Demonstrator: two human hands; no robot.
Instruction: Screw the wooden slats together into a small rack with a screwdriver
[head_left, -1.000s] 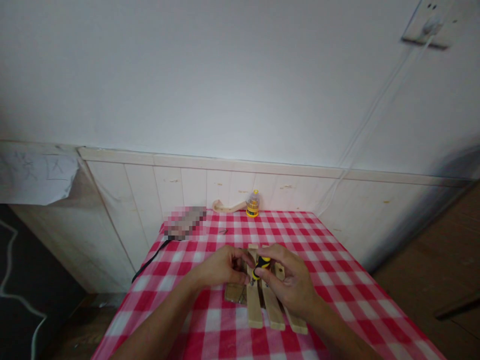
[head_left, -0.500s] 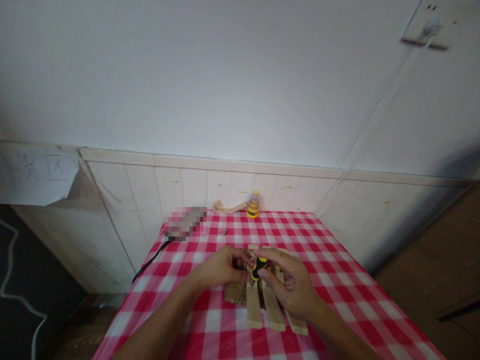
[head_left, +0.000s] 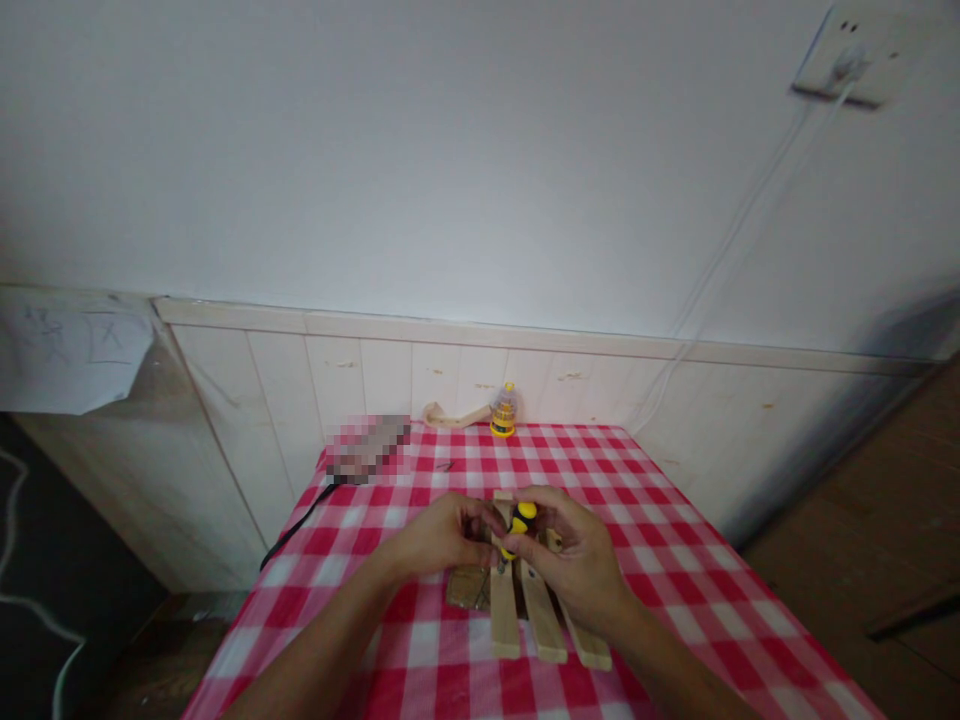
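My right hand [head_left: 577,550] is closed round a small screwdriver [head_left: 519,525] with a yellow and black handle. The tool stands tilted over the leftmost of three pale wooden slats [head_left: 505,625], its lower end by a dark screw-like spot. My left hand [head_left: 439,535] is closed in a pinch beside the screwdriver's lower end, at that slat's left edge; what its fingertips grip is hidden. Under the slats lies a flat brown piece [head_left: 469,588], showing at the left. My right hand covers the middle of the other slats.
A red and white checked cloth [head_left: 675,620] covers the table. At its back stand a clear, yellow-based container [head_left: 504,410] and a curved wooden piece [head_left: 454,415]. A small dark metal bit [head_left: 446,465] and a blurred-out object with a black strap [head_left: 371,450] lie at the back left.
My right hand has turned slightly round the screwdriver, and the yellow handle end shows more. My left hand stays by the slat. The whole view has shifted slightly.
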